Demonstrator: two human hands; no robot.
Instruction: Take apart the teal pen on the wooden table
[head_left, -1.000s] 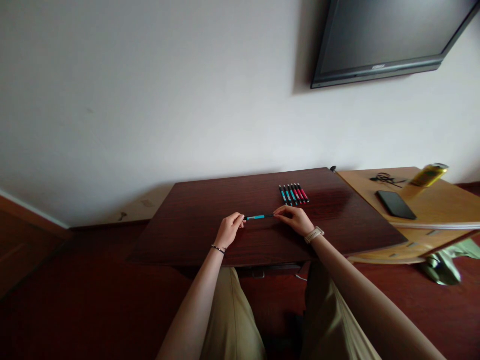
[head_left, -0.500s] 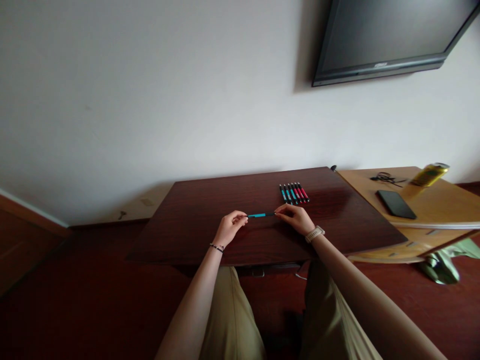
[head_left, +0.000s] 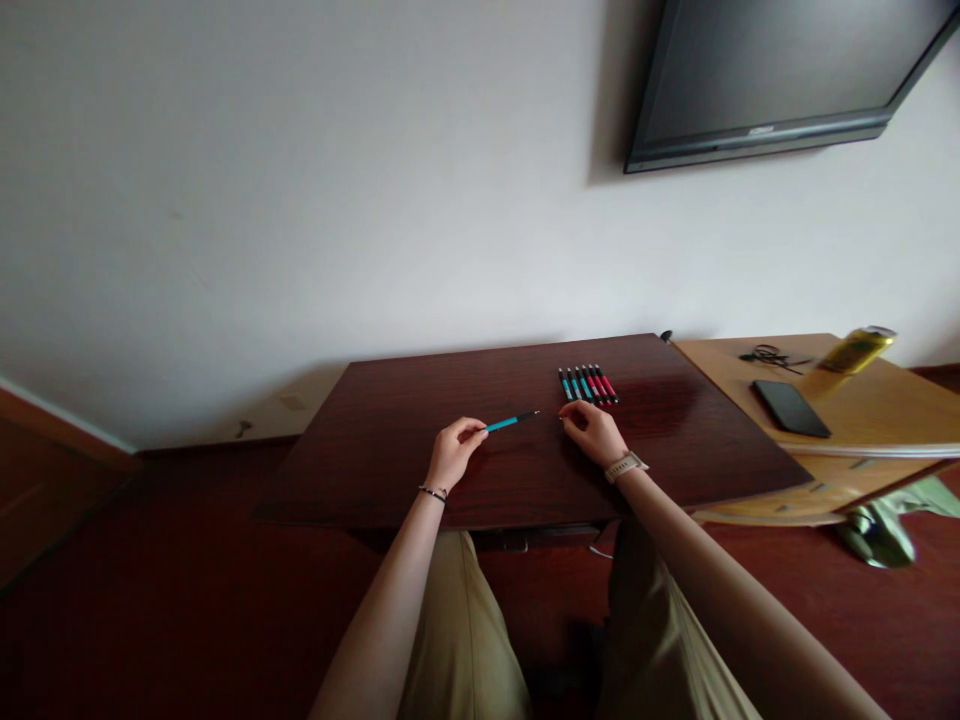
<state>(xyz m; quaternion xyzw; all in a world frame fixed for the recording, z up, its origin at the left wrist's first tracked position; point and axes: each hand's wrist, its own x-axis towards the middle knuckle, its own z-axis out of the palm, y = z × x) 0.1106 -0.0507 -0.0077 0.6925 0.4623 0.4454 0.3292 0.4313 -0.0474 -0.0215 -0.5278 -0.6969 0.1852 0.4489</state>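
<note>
In front and left of the pen row (head_left: pixel 587 385), the left hand (head_left: pixel 451 452) is clamping its grip on a blue pen (head_left: pixel 502 425), ideally holding it steady, while the right hand (head_left: pixel 596 435), just before that row, is pinching together, contents too small to tell.

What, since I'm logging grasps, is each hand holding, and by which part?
The left hand holds a turquoise-and-black pen by the end beside its turquoise section. Whether the right hand pinches something small cannot be told.
</note>
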